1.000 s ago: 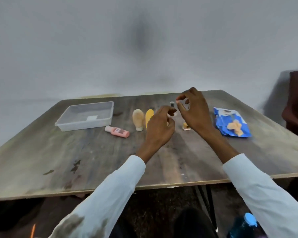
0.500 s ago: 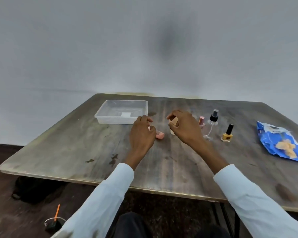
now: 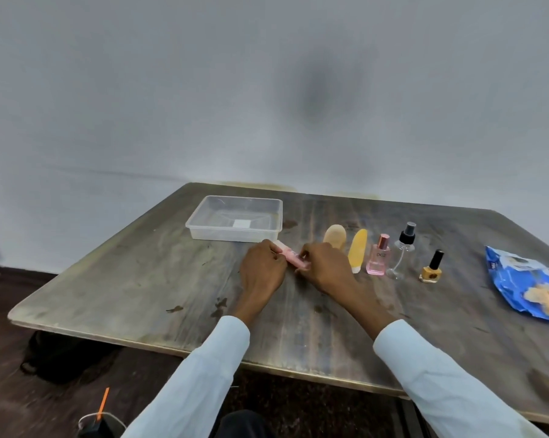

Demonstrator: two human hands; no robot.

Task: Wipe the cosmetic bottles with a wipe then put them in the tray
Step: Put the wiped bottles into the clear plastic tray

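Gripping the pink tube (image 3: 293,260) with both hands on the tabletop (image 3: 147,279).
Left hand (image 3: 262,273) and right hand (image 3: 325,268) fingers pinch its ends, just near of the tray (image 3: 235,238).

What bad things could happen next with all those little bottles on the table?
1. The right hand works close to the upright beige bottle and yellow tube; a careless move might tip them.
2. Both hands pinch the small pink tube by its ends, so it could slip out.
3. No wipe shows in either hand, so the tube may reach the tray unwiped.
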